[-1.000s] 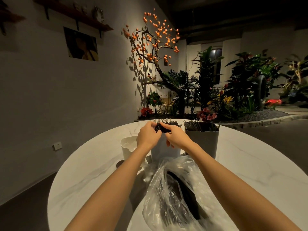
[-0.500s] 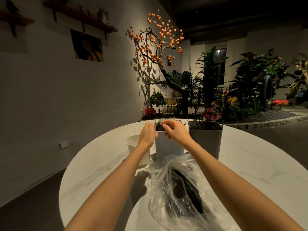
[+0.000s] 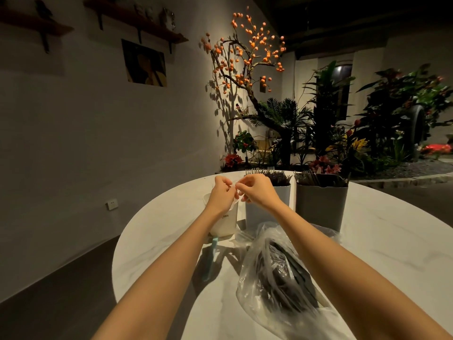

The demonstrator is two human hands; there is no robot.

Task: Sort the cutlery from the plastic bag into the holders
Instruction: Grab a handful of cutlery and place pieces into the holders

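Both hands, left hand (image 3: 221,193) and right hand (image 3: 257,191), pinch something small, unidentifiable, above the white holder (image 3: 224,220) at 11 o'clock of the plastic bag (image 3: 277,273).

Before you: a round white marble table (image 3: 392,241), a pale wall (image 3: 73,143) with wooden shelves (image 3: 137,20), a picture (image 3: 144,63) and a socket (image 3: 112,204). Beyond stand a spotlit orange-fruited tree (image 3: 245,57) and dark leafy plants (image 3: 392,106). Your floor (image 3: 61,303) is dark.

Plastic bag (image 3: 282,278) cut off below.
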